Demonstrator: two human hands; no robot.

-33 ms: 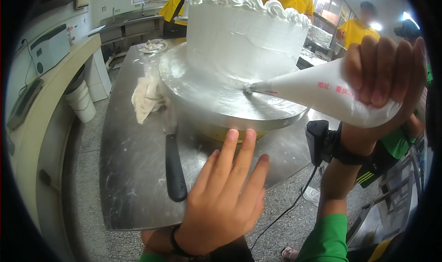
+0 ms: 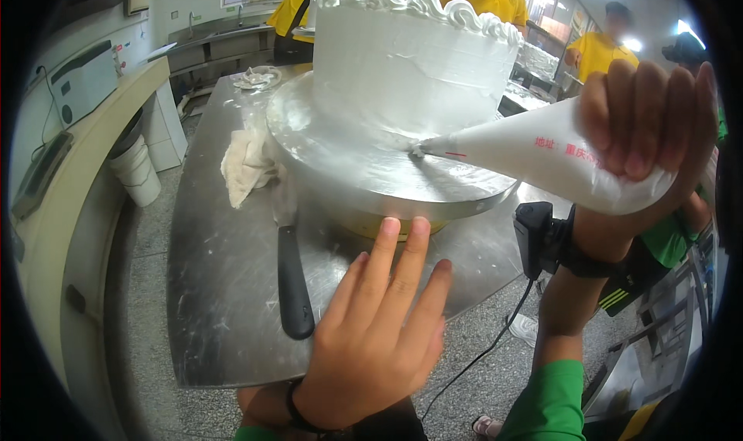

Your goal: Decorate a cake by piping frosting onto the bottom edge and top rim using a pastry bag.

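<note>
Right hand (image 2: 646, 123) clenches the piping bag (image 2: 542, 158), tip at the cake (image 2: 410, 61) base; left hand (image 2: 379, 340), released, should next nudge the turntable (image 2: 371, 181).

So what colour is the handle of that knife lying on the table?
Black. The knife handle shows clearly in the head view, just left of the left hand.

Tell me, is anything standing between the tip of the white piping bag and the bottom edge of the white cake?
Nothing visible does. The right hand squeezes the white cone-shaped piping bag, and its tip already meets the base of the tall white frosted cake on the round metal turntable.
</note>
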